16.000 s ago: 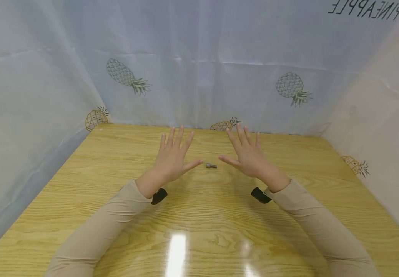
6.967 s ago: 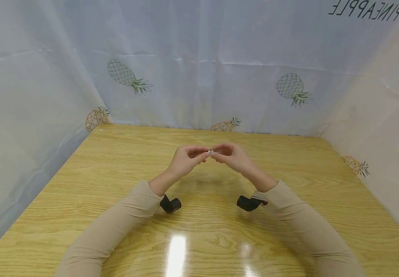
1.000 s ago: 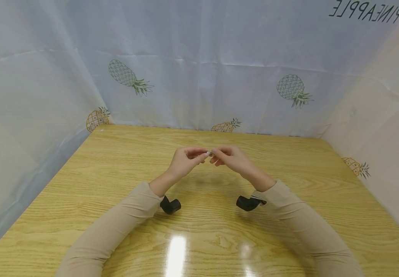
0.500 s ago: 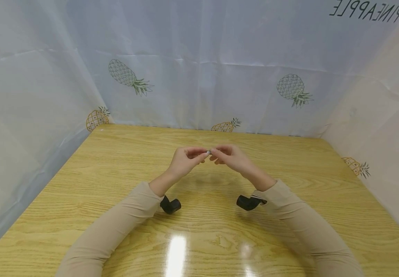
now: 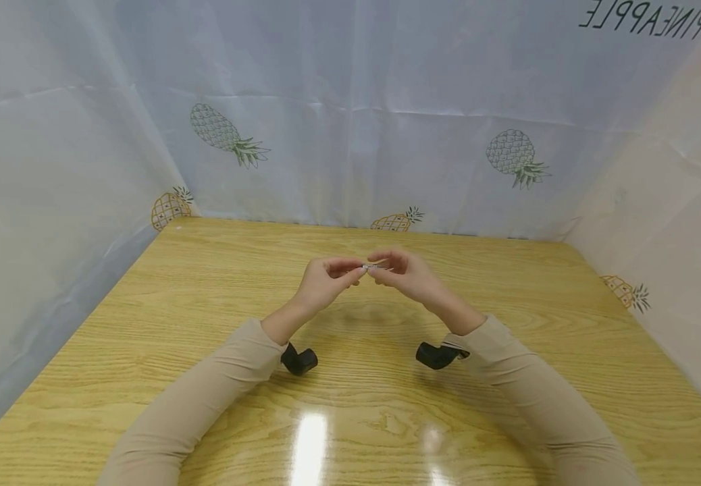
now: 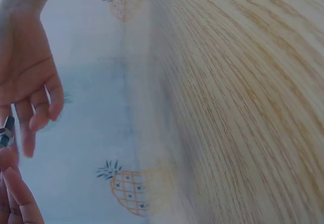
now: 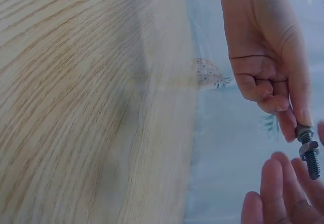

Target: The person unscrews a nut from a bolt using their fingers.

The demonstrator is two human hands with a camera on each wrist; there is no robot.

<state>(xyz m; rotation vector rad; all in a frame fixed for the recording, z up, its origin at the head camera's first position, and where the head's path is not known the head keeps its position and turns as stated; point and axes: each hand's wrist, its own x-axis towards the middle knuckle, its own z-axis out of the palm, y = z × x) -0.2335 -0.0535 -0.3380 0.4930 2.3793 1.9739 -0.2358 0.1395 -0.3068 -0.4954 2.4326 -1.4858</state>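
Note:
Above the table, my left hand (image 5: pixel 320 282) pinches the head end of a small dark metal bolt (image 7: pixel 313 167) between thumb and fingertips. A hex nut (image 7: pixel 309 149) sits on the thread, partway along the shank, as the right wrist view shows. The bolt's threaded end points toward my right hand (image 5: pixel 416 278). That hand's thumb and index finger stand apart around the thread, and its other fingers (image 7: pixel 272 183) are loosely extended. In the left wrist view the nut (image 6: pixel 5 133) shows just past the left fingertips (image 6: pixel 8 159).
The wood-grain table (image 5: pixel 217 304) spreads under both hands, with light reflections near its front. A pale curtain (image 5: pixel 350 148) printed with pineapples encloses the back and sides. Black wrist-worn devices, one on the left (image 5: pixel 299 360) and one on the right (image 5: pixel 438 356), hang below the sleeves.
Sixteen seconds ago the bolt lay on the table between spread hands; both hands then lifted it. Since half a second ago my right thumb and index finger have parted; the left hand stays put.

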